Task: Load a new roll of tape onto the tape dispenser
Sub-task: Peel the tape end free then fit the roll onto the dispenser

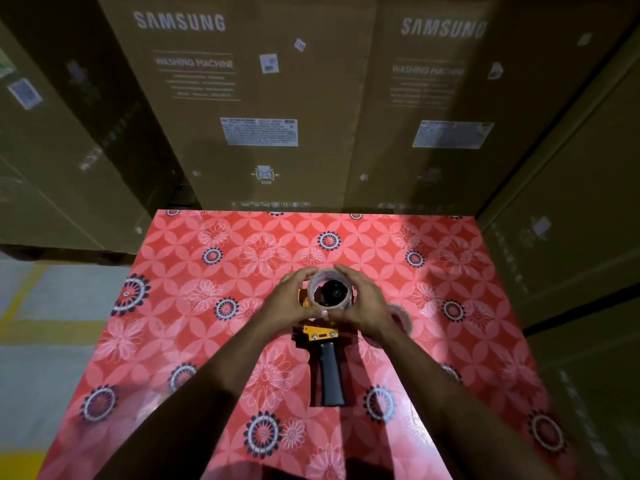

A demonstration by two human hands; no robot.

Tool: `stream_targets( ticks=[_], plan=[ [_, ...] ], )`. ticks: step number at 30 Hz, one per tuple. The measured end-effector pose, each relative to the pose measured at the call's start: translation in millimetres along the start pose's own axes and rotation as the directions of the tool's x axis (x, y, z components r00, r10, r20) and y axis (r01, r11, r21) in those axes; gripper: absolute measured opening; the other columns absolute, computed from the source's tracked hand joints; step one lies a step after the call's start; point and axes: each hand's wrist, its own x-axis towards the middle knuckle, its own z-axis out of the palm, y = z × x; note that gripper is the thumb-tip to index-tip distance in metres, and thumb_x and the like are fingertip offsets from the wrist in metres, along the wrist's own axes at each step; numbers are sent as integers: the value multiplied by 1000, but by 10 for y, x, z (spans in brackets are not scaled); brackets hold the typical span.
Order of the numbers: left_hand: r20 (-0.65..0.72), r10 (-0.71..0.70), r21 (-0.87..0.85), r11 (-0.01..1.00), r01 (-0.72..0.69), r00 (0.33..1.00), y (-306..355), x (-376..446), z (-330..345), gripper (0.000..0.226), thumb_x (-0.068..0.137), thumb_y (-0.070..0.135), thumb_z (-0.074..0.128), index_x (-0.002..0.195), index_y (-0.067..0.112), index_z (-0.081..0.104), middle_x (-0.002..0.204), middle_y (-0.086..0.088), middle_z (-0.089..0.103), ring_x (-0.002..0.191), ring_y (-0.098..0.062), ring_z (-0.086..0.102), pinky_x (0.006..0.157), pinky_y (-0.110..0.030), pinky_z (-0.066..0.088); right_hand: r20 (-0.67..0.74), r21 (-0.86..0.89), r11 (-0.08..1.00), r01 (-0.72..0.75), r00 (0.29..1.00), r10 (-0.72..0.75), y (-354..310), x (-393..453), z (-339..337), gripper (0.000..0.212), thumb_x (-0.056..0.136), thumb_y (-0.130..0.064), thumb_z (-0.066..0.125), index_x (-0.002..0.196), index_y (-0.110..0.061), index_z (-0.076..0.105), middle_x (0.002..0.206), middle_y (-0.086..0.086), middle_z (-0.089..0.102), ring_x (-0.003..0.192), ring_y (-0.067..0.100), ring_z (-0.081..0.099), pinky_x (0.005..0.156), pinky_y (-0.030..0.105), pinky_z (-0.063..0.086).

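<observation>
A yellow tape dispenser (320,332) with a black handle lies flat on the red flowered table (194,341), its handle pointing towards me. A clear roll of tape (316,284) sits over the dispenser's black hub at the far end. My left hand (294,299) curls around the roll's left side. My right hand (363,303) curls around its right side, and the thumbs meet at the near edge. The dispenser's front part is hidden under my hands.
A second clear roll of tape (401,317) lies on the table just right of my right wrist. Tall cardboard washing machine boxes (259,98) wall in the table at the back and on the right. Grey floor with yellow lines shows on the left.
</observation>
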Motion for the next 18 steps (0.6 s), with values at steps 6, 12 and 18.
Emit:
stream_targets(
  ticks=[6,12,18],
  plan=[
    [4,-43,-73,996,43,999,-87,101,183,95,64,40,91,145,43,40,146,4,53,134,-17,48,109,-48,43,21,-30,999,-26,999,26,203,78,-9,101,56,-43,96,144,-24,51,136,-1,59,121,13,57,89,2,37],
    [-18,-36,-10,999,35,999,-147,146,237,93,63,63,80,143,58,33,149,4,49,134,-19,46,108,-54,42,26,-53,998,-24,999,26,265,150,-29,95,58,-40,95,141,-23,53,133,0,64,116,14,61,94,21,48],
    [-12,-22,88,996,23,1000,-116,187,252,90,62,73,70,141,69,28,152,3,45,137,-23,42,107,-57,41,66,41,991,-131,990,128,360,137,-112,93,53,-33,99,136,-25,57,126,-9,68,115,12,65,96,28,55]
  ],
)
